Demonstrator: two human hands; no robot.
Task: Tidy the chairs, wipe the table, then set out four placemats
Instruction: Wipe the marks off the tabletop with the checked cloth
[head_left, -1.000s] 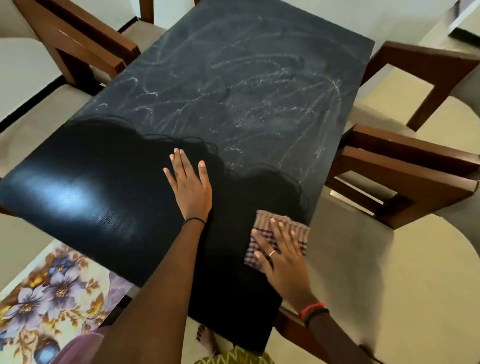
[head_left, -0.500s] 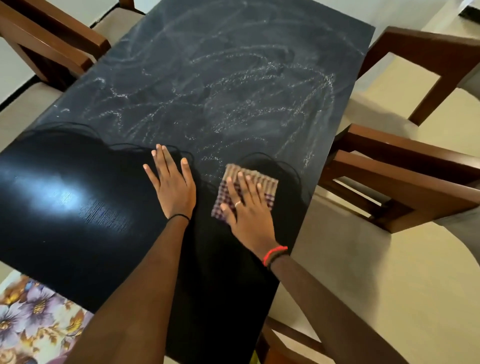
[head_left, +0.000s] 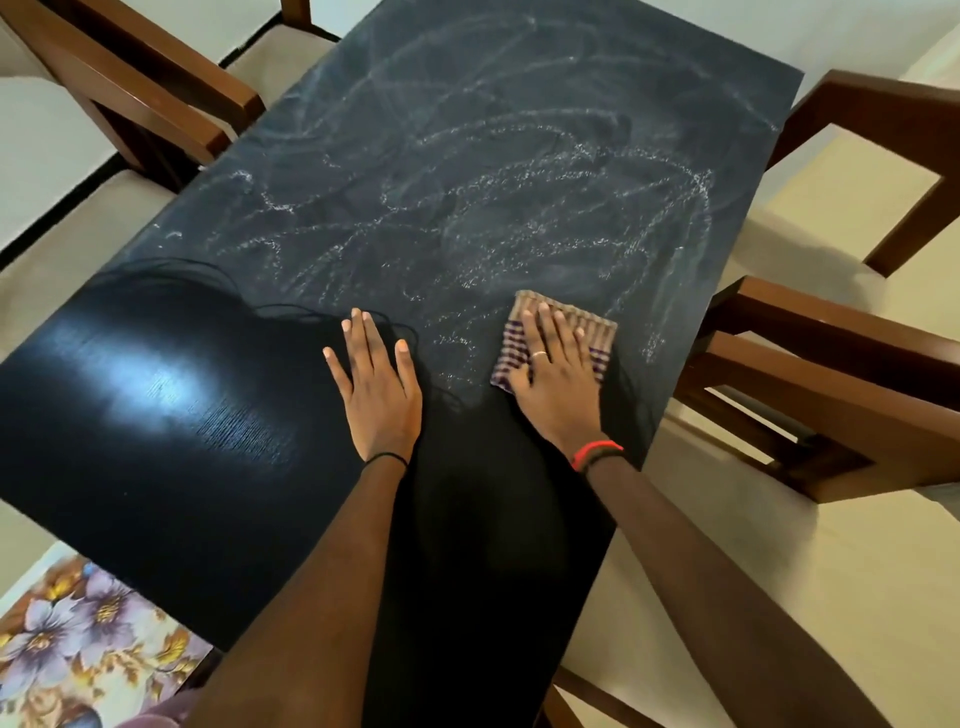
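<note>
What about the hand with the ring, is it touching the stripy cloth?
Touching. The head view shows the right hand lying flat on the cloth, fingers straight across it, pressing it onto the table.

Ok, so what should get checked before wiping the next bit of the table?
1. Cloth under the wiping hand: ok. The right hand lies flat on the cloth.
2. Other hand steadying: ok. The left hand rests flat on the table.
3. Way ahead free of things: ok. Only white smears lie ahead of the cloth.
4. Far half clean: not ok. Smears cover it.
5. Near half clean: ok. It looks dark and shiny.
6. Underside of the cloth clean: cannot tell, it is hidden.
</note>
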